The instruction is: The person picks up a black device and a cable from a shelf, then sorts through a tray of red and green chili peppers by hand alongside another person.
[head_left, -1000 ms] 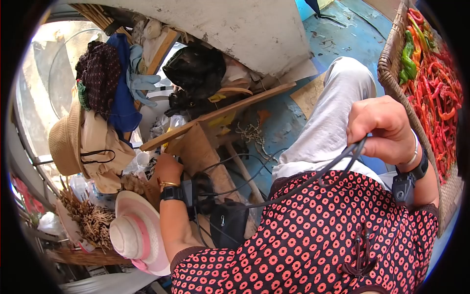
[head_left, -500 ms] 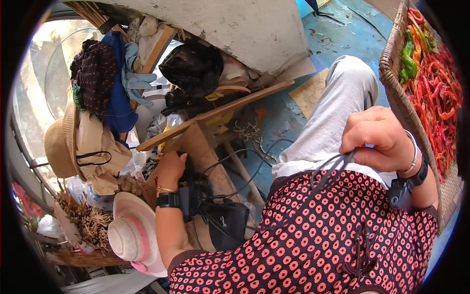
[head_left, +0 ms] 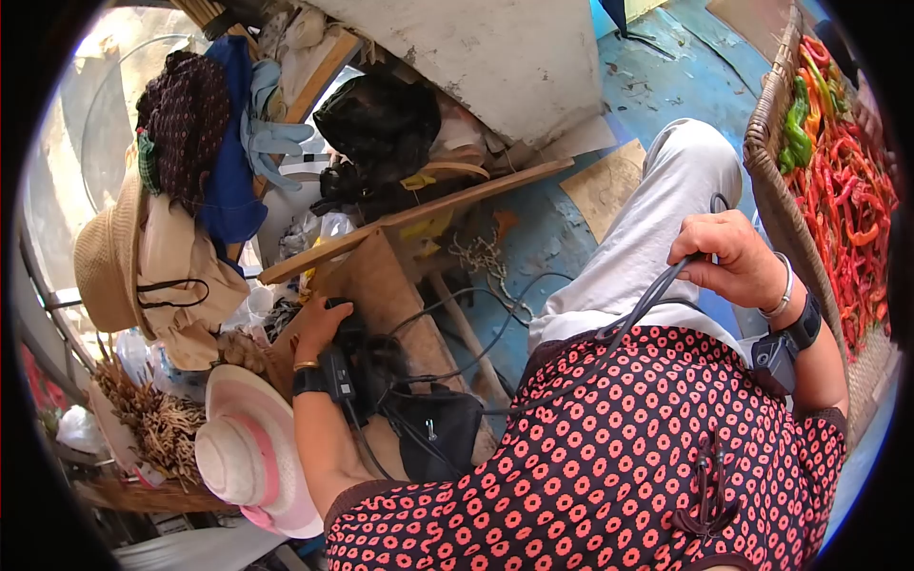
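Note:
A looped black cable (head_left: 636, 314) runs between the fingers of my right hand (head_left: 728, 257), which pinches it above my lap. From there it trails left across the patterned apron to a black bag (head_left: 443, 433) and a tangle of dark cords. My left hand (head_left: 319, 328) is beside the wooden board (head_left: 367, 276), its fingers curled around a small dark piece that I cannot make out. Each wrist carries a black strapped device; the one at my left wrist (head_left: 338, 373) has a cord leaving it.
At right stands a wicker basket (head_left: 769, 152) with red and green peppers (head_left: 843, 190). A blurred shape at its far edge may be another person's hand. On the left are a pink-banded hat (head_left: 233, 457), a straw hat (head_left: 109, 262), hanging gloves (head_left: 271, 133) and a black plastic bag (head_left: 376, 119).
My right hand has lowered slightly, and the cable loops now spread apart from its fingers. My left hand has shifted and turned, showing the dark piece at its thumb. The view has moved a little.

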The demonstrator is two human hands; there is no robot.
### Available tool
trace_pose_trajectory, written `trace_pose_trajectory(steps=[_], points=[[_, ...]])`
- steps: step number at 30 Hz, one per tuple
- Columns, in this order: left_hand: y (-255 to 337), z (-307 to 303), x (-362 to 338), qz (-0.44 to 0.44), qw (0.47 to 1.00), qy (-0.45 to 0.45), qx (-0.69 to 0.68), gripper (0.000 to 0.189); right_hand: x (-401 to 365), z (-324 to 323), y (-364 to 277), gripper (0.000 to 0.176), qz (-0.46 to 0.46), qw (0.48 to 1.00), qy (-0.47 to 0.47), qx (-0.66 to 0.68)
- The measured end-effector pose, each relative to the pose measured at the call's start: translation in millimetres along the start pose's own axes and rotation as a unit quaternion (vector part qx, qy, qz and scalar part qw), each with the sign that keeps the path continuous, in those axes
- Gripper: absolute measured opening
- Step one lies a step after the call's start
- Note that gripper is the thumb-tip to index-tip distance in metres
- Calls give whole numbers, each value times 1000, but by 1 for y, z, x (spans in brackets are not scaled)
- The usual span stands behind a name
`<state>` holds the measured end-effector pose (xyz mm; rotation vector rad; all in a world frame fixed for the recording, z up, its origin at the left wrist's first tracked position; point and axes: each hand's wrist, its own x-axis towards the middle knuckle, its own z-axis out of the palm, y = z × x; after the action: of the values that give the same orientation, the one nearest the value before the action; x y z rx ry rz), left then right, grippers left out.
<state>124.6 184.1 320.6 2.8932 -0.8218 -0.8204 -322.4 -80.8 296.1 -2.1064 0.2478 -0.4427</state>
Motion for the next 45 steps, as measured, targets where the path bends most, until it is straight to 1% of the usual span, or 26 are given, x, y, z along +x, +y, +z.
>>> trace_pose_trajectory(steps=[1, 3, 5, 10, 12, 13, 15, 16, 18, 19, 21, 22, 23, 25, 27, 28, 29, 31, 33, 35, 36, 39, 41, 43, 44, 45], points=[[-4, 1, -1, -3, 1000, 0, -5, 45, 1, 1, 0, 14, -6, 1000, 5, 3], [-19, 0, -2, 5, 997, 57, 57, 54, 4, 0, -2, 14, -5, 1000, -8, -3], [-41, -3, 5, -12, 996, 58, 65, 54, 6, 0, -4, 14, -2, 1000, -19, -6], [-48, 2, 15, -17, 990, 59, 127, 52, 5, 1, -4, 15, 5, 1000, -17, -9], [-53, 11, 24, 7, 976, 115, 186, 50, 1, 1, -1, 15, 16, 1000, -14, -4], [-50, 13, 22, 6, 976, 112, 187, 50, -1, 3, -1, 15, 29, 999, -15, 3], [-33, 21, 12, 27, 955, 203, 214, 48, -4, 3, -1, 14, 40, 999, -15, 7], [-22, 20, 6, 26, 956, 202, 213, 48, -5, 3, -1, 14, 48, 999, -13, 8], [2, 16, -9, 229, 915, 257, 211, 42, -6, 2, -1, 14, 57, 998, -15, 13], [25, 11, -22, 226, 917, 254, 209, 42, -6, 3, -1, 14, 66, 998, -16, 17], [80, 2, -52, 239, 956, 62, 159, 25, -5, 4, -1, 14, 64, 998, -17, 19], [95, 2, -65, 226, 955, -62, 179, 23, -5, 5, -2, 13, 62, 998, -12, 20], [106, 5, -73, 211, 940, -184, 196, 22, -5, 5, -3, 13, 62, 998, -14, 19], [115, 18, -90, 312, 839, -354, 271, 19, -5, 5, -5, 13, 60, 998, -17, 18], [107, 38, -102, 273, 833, -361, 318, 20, -10, 6, -3, 13, 60, 998, -11, 24], [96, 42, -102, 299, 815, -305, 392, 19, -11, 6, -2, 13, 60, 998, -7, 29], [85, 44, -102, 300, 813, -305, 396, 19, -13, 6, -2, 13, 61, 998, -4, 30], [66, 45, -99, 241, 832, -181, 465, 17, -15, 6, -2, 13, 86, 995, -18, 37], [50, 43, -96, 232, 833, -161, 477, 15, -16, 8, 0, 13, 76, 996, -14, 37], [38, 42, -93, 200, 871, -154, 421, 14, -15, 9, 0, 13, 65, 997, -7, 33], [38, 39, -95, 200, 871, -151, 423, 14, -15, 9, 0, 13, 63, 997, -3, 41], [37, 31, -97, 170, 888, -198, 379, 14, -14, 9, -1, 13, 60, 997, -2, 47], [30, 22, -91, 175, 924, -188, 285, 14, -12, 8, -1, 13, 58, 997, -1, 45], [29, 13, -81, 200, 959, -31, 199, 15, -13, 9, 0, 13, 58, 997, 2, 49], [28, 9, -75, 142, 974, 26, 175, 27, -13, 9, 0, 13, 57, 997, 4, 48], [20, 7, -73, 143, 974, 28, 176, 27, -14, 9, 0, 13, 62, 997, 0, 54]])
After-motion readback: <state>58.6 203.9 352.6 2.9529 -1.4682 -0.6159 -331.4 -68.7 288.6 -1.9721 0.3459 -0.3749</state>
